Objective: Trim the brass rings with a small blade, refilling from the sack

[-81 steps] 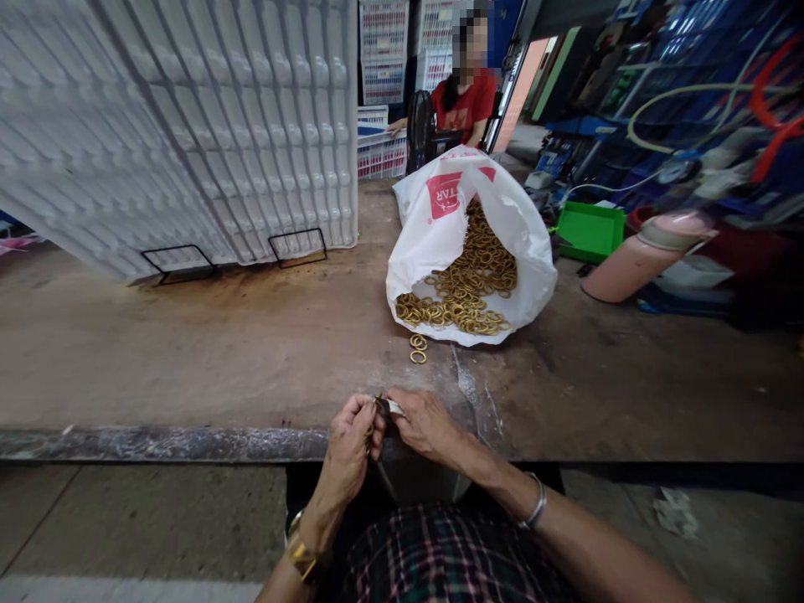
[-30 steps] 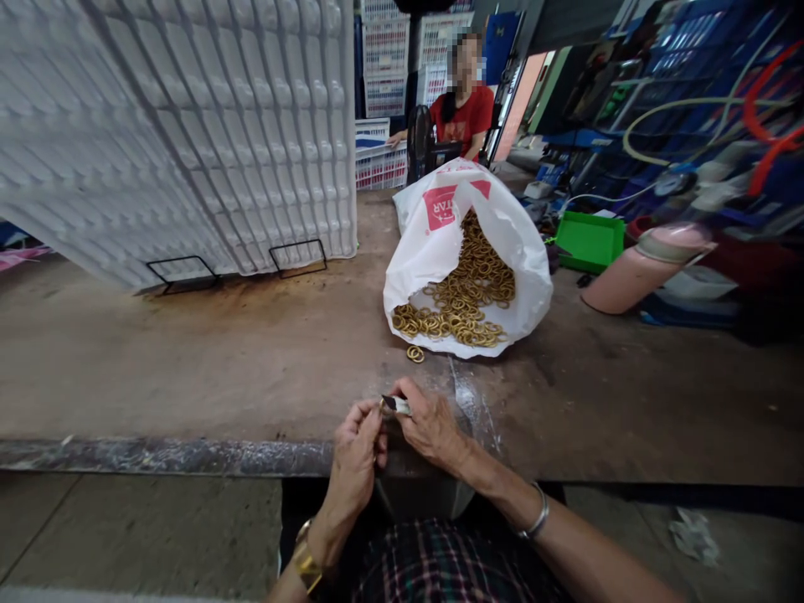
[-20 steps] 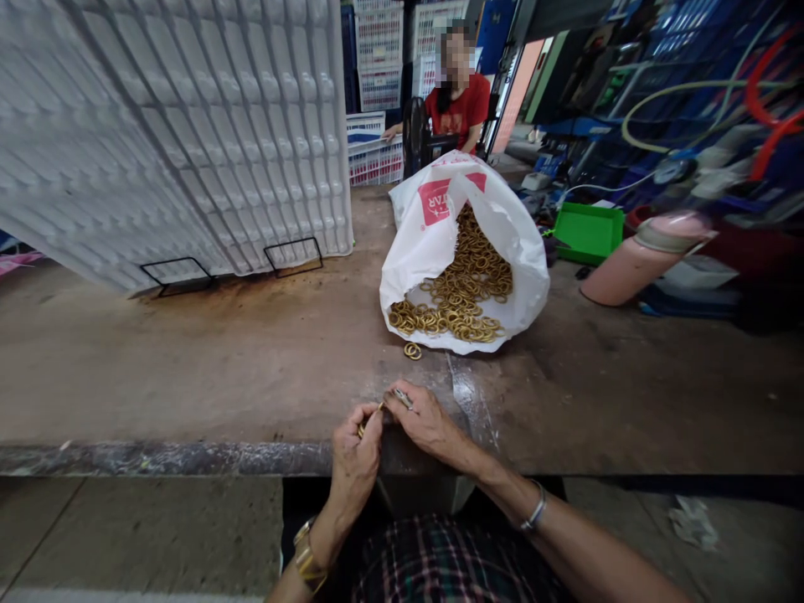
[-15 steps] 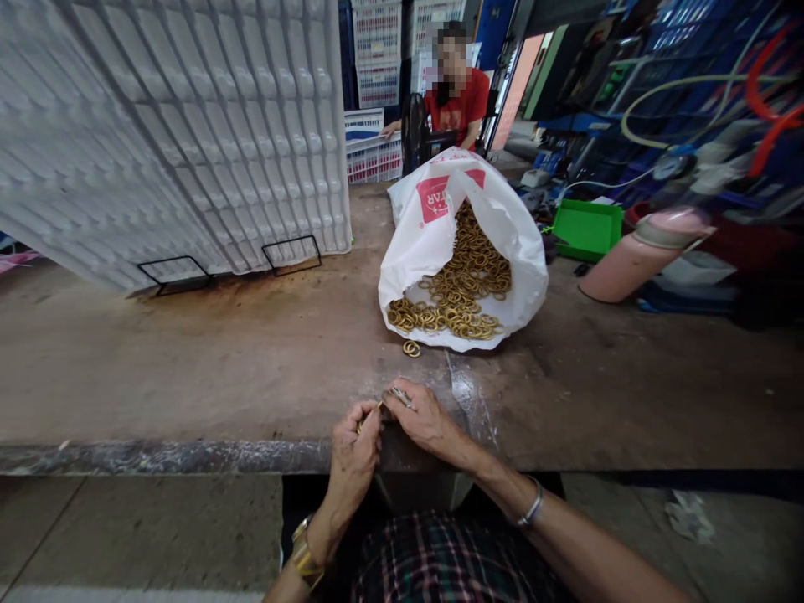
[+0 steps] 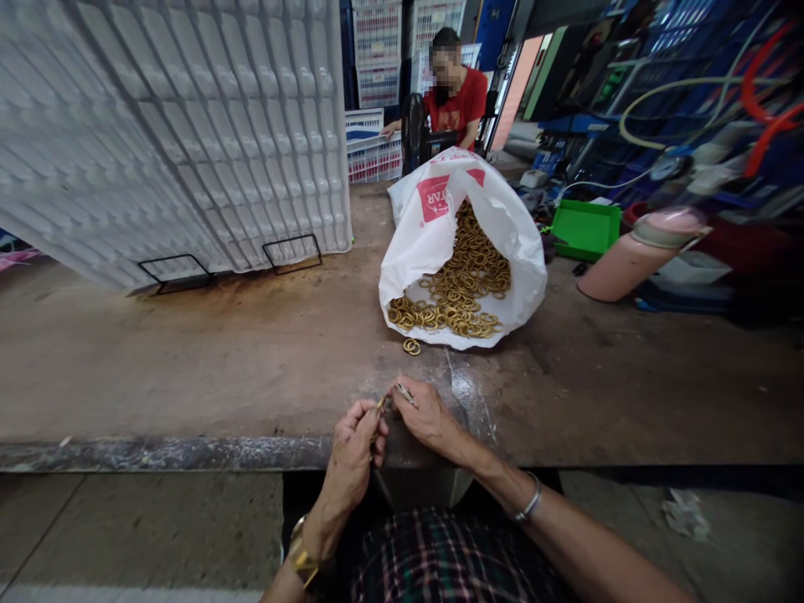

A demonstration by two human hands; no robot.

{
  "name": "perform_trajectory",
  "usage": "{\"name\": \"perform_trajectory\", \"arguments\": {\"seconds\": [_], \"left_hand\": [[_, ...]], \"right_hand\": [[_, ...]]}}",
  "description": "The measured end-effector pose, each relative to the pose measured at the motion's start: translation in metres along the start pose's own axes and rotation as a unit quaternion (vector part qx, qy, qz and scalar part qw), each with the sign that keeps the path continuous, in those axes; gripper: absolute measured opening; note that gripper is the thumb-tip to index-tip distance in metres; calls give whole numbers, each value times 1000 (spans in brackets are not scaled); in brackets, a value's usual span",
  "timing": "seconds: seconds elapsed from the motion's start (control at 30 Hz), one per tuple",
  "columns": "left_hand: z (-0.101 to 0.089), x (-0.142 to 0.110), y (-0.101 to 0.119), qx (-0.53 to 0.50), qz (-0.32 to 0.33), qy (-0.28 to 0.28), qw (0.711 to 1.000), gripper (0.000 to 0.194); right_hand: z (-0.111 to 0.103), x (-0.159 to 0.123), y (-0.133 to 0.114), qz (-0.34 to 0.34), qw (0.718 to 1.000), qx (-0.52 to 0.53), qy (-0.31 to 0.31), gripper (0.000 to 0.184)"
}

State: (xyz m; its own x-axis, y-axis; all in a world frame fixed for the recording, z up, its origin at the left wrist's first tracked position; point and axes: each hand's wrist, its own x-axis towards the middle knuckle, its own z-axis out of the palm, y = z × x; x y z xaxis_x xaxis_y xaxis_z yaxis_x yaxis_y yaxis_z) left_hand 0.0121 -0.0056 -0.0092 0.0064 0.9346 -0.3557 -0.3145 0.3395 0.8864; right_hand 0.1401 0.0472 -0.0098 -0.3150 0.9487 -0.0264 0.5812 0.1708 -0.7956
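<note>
My left hand (image 5: 352, 448) is closed around a small gold ring (image 5: 380, 404) at the near edge of the worn table (image 5: 188, 360). My right hand (image 5: 427, 419) pinches a small metal tool (image 5: 405, 392) whose tip meets the ring. Both hands touch over the table edge. Farther back a white plastic bag (image 5: 433, 226) lies open on its side, with several gold rings (image 5: 461, 289) spilling from it. Two loose rings (image 5: 411, 346) lie just in front of the bag's mouth.
A big white moulded tray stack (image 5: 176, 126) leans at the back left on black wire stands (image 5: 292, 251). A person in a red shirt (image 5: 456, 100) sits behind the bag. A green box (image 5: 587, 228), a pink cylinder (image 5: 634, 255) and hoses crowd the right.
My hands have stayed together at the table edge, fingers shifting slightly on the ring and tool. The view has drifted a little; the bag and loose rings have not moved.
</note>
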Motion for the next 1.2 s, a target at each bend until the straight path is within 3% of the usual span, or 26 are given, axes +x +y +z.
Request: {"name": "perform_trajectory", "arguments": {"seconds": [0.1,0.23,0.6,0.87,1.03,1.2], "left_hand": [[-1,1,-3,28,19,8,999,31],[-3,1,-4,53,27,13,998,33],[2,-1,-2,69,24,43,996,34],[1,-3,-6,136,68,54,987,35],[3,-12,-1,121,51,21,991,35],[7,-21,7,-9,3,-76,997,30]], "right_hand": [[0,-5,4,-45,993,-102,-35,16],[2,-11,5,-92,980,-162,-68,17],[2,-10,3,-57,967,-238,-74,21],[-8,-6,-1,-76,955,-246,-145,23],[-11,-1,3,-50,944,-295,-139,22],[-16,15,16,8,942,-331,-57,22]]}}
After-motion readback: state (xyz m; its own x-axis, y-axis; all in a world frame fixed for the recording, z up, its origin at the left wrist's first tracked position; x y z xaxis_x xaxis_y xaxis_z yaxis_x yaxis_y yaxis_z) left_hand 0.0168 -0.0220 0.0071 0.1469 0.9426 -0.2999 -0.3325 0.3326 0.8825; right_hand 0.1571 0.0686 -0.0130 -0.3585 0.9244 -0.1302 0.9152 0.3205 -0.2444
